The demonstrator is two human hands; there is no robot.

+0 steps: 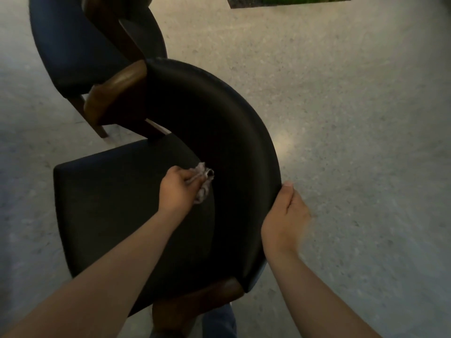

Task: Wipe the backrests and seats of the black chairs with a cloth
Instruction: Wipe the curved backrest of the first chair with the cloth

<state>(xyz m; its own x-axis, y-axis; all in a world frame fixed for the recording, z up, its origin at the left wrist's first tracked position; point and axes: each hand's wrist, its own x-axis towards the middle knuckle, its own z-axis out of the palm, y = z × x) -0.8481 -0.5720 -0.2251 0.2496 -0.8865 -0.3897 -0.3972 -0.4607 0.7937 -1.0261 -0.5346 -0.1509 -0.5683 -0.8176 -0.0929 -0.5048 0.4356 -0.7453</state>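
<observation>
Two chairs stand on the pale speckled stone floor. Nearest me, the curved black padded backrest sweeps in a smooth, faintly shiny arc from 11 o'clock round to 6 o'clock. Each tip ends in a rounded brown wooden armrest. Inside that arc lies the flat black matte seat, squarish with softened corners.

My left hand, near the centre, has its fingers bunched round the crumpled grey cloth. The cloth lies against the seam where seat meets backrest. My right hand, at 4 o'clock, holds the backrest's outer rim, with the thumb laid along the top edge and the fingers curled behind the padding.

The second black chair sits at 11 o'clock. Its wooden arm is touching or just beside my chair's; I cannot tell which.
</observation>
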